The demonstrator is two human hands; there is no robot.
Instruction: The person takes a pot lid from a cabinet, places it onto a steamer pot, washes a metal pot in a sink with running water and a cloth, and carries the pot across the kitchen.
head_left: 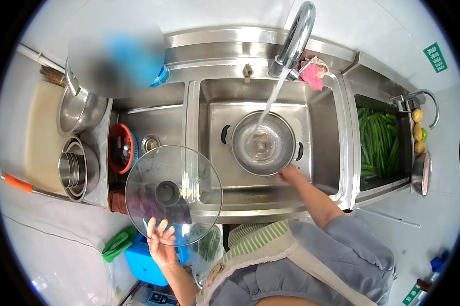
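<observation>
My left hand (161, 239) grips the lower rim of a large clear glass lid (143, 173) with a dark round knob (167, 193). The lid is held above the divider between the two sink basins. Down in the right basin sits a steel pot (240, 162) with black side handles. My right hand (289, 174) is closed at the pot's near right rim, its fingers partly hidden. From the tall curved faucet (300, 35), a stream of water (274, 97) falls into the pot, where the water surface ripples.
A red basket (116, 168) with dark contents stands in the left basin. A right-hand basin holds long green vegetables (378, 143). Potatoes (417, 116) line its edge. Steel bowls (91, 173) are stacked at left. A pink cloth (312, 75) lies beside the faucet. A blurred round shape covers the upper left.
</observation>
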